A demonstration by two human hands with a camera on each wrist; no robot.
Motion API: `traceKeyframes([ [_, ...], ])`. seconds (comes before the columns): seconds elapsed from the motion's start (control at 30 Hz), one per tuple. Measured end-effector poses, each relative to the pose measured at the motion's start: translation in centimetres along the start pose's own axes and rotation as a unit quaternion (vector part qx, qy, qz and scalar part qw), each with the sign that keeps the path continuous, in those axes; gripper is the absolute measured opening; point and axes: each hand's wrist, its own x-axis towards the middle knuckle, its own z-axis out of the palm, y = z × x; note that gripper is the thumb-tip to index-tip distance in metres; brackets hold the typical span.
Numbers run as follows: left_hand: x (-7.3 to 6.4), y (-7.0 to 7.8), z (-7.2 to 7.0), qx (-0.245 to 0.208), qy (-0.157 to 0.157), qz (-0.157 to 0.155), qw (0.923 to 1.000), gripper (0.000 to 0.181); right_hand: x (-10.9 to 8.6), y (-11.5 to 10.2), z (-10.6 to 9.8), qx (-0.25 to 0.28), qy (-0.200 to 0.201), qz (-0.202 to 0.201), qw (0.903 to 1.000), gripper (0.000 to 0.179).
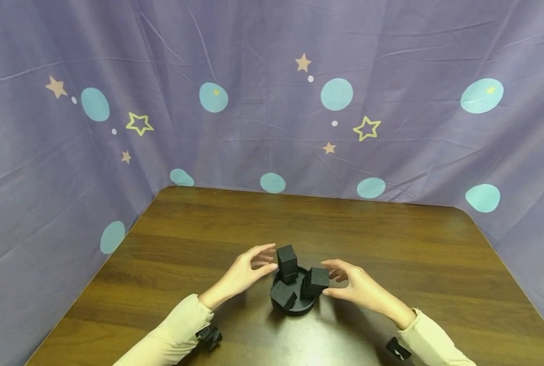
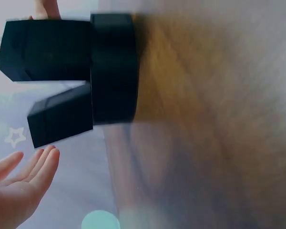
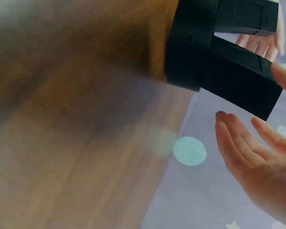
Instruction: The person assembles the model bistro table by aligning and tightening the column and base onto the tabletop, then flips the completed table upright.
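A shallow round black dish (image 1: 305, 311) sits on the table with three black blocks standing in it. The back-left block (image 1: 287, 262) is upright, the right block (image 1: 316, 280) leans outward, and the front-left block (image 1: 283, 295) tilts too. My left hand (image 1: 249, 268) is beside the back-left block, fingers and thumb spread apart. Close to the right block is my right hand (image 1: 356, 285), loosely curved; whether its fingertips touch the block I cannot tell. In the right wrist view the right hand (image 3: 257, 157) has its thumb near the block's outer corner.
The brown wooden table (image 1: 208, 218) reaches back to a purple curtain (image 1: 263, 132) with stars and teal dots. Black straps with small devices (image 1: 209, 335) sit at both wrists.
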Motion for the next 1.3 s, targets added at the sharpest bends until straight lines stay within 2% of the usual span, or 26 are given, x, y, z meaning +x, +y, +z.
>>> traceKeyframes([
  [0.13, -1.4, 0.1, 0.3, -0.001, -0.010, 0.001, 0.9999, 0.049, -0.4, 0.2, 0.2, 0.044, 0.002, 0.012, 0.9990, 0.053],
  [0.3, -2.7, 0.8, 1.1, -0.006, -0.032, -0.025, 0.9992, 0.052, -0.6, 0.3, 0.7, 0.092, 0.009, 0.031, 0.9953, 0.054],
  [0.5, -3.7, 1.3, 2.2, 0.017, -0.045, -0.068, 0.9965, 0.056, -0.6, 0.6, 1.3, 0.133, 0.010, 0.054, 0.9896, 0.053],
  [0.67, -4.1, 0.9, 3.0, 0.041, -0.052, -0.078, 0.9948, 0.056, -0.7, 0.8, 1.5, 0.150, 0.004, 0.055, 0.9872, 0.050],
  [0.87, -4.2, 0.7, 3.3, 0.035, -0.043, -0.090, 0.9944, 0.052, -0.5, 0.7, 1.7, 0.165, 0.011, 0.046, 0.9851, 0.045],
  [1.07, -4.2, 0.7, 3.5, 0.029, -0.025, -0.072, 0.9966, 0.046, -0.5, 0.8, 1.9, 0.163, 0.022, 0.041, 0.9855, 0.044],
  [1.2, -4.1, 0.9, 3.5, 0.014, -0.002, -0.066, 0.9977, 0.040, -0.6, 0.5, 1.7, 0.142, 0.031, 0.056, 0.9878, 0.050],
  [1.3, -3.7, 1.2, 3.2, -0.017, 0.009, -0.080, 0.9966, 0.033, -0.6, 0.0, 1.4, 0.134, 0.039, 0.076, 0.9873, 0.055],
])
